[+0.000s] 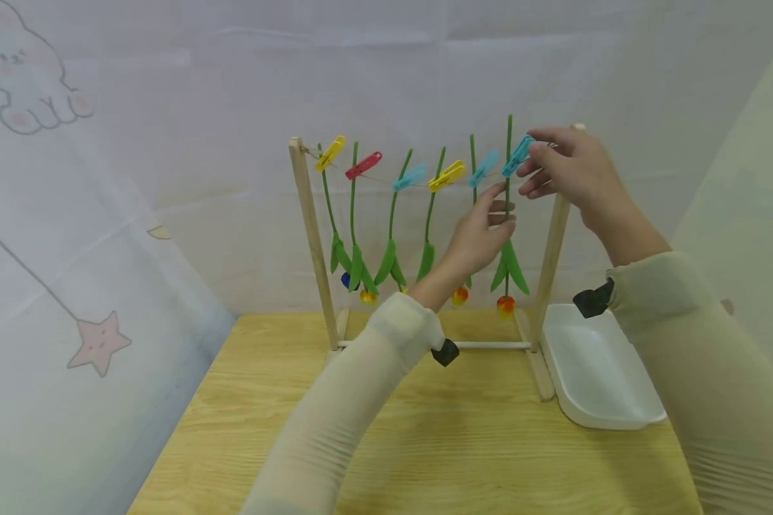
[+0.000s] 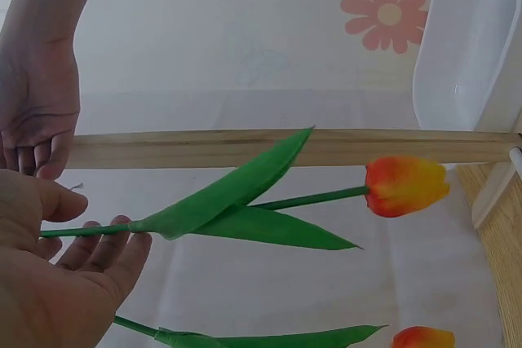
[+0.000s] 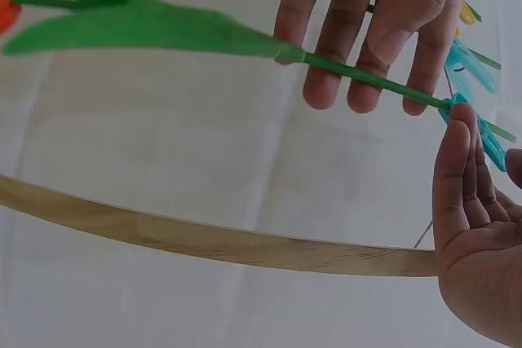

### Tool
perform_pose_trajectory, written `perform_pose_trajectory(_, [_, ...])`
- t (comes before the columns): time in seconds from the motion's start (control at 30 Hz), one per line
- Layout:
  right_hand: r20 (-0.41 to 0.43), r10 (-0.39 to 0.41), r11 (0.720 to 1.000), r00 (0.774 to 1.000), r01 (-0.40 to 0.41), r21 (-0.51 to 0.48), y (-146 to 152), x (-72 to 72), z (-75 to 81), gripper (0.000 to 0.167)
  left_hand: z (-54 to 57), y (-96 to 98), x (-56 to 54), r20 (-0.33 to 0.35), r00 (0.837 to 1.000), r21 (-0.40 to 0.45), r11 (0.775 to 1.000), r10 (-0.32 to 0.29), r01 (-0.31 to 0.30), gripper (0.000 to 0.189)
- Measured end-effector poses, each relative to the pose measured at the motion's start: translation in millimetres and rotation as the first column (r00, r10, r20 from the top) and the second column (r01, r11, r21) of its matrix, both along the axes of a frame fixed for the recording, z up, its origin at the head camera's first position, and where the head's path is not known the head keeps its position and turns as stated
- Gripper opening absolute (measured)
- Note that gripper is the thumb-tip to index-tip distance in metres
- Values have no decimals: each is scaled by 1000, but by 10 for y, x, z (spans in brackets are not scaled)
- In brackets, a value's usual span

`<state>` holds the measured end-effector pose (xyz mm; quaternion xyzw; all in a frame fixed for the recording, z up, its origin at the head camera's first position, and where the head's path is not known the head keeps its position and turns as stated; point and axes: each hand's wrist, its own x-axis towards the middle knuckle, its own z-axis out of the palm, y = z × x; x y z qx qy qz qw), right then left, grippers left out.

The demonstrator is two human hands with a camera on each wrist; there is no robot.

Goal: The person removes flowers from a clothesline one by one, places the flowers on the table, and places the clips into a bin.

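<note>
At the right end of a string, a blue clothespin [image 1: 518,155] sits on the green stem of an upside-down artificial tulip [image 2: 408,186] with an orange-yellow bloom. My right hand [image 1: 573,168] pinches this clothespin's handle end between thumb and forefinger, its other fingers stretched alongside. Just below, my left hand [image 1: 479,239] is around the same stem, fingers extended behind it. The left thumb stands apart from the fingers, as the left wrist view shows. The tulip's leaves [image 3: 155,28] and bloom hang beneath the left hand.
Several more tulips hang along the string to the left, under a yellow clothespin [image 1: 331,153], a red clothespin [image 1: 363,165] and others. The wooden frame [image 1: 312,236] stands on the table [image 1: 425,443]. A white tray [image 1: 608,422] lies at its right foot.
</note>
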<state>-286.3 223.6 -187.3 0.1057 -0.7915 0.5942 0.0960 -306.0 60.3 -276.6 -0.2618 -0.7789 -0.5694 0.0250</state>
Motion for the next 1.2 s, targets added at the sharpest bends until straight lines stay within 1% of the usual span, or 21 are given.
perform_pose_trajectory(0.13, [4,-12,1000,1000,12,2,-8,-4,15,55,12,26,5,-56,998,9,1000,19,-19,59])
perform_pose_trajectory(0.2, [6,-21,1000,1000,21,2,-16,-6,24,54,17,37,10,-67,997,25,999,24,-22,59])
perform_pose_trajectory(0.3, [15,-24,1000,1000,24,-16,-27,-21,26,53,15,46,12,-62,998,59,998,27,-24,59])
perform_pose_trajectory(0.37, [24,-19,999,1000,21,-46,-29,-31,24,52,11,50,12,-58,998,75,997,29,-25,59])
perform_pose_trajectory(0.5, [35,1,992,999,3,-128,-16,-42,19,49,15,53,6,-59,997,72,997,41,-36,58])
perform_pose_trajectory(0.67, [27,33,969,999,-26,-246,-15,-49,11,46,17,48,-9,-63,997,61,997,48,-44,57])
perform_pose_trajectory(0.77, [1,35,961,999,-33,-274,-21,-43,8,40,7,47,-15,-54,997,63,997,51,-48,56])
perform_pose_trajectory(0.87, [-45,13,953,999,-26,-300,-13,-27,12,29,-9,48,-15,-49,997,73,996,56,-52,57])
perform_pose_trajectory(0.93, [-80,-4,941,997,-23,-339,-3,-16,18,22,-20,46,-10,-48,997,76,996,59,-55,57])
perform_pose_trajectory(1.0, [-112,-17,922,994,-27,-387,8,-10,23,17,-28,39,-2,-54,997,74,996,61,-57,57])
perform_pose_trajectory(1.07, [-136,-25,907,990,-35,-419,18,-6,23,16,-34,33,7,-61,996,68,996,64,-60,56])
perform_pose_trajectory(1.2, [-157,-46,899,987,-28,-437,54,5,3,21,-50,23,25,-70,996,75,996,53,-48,54])
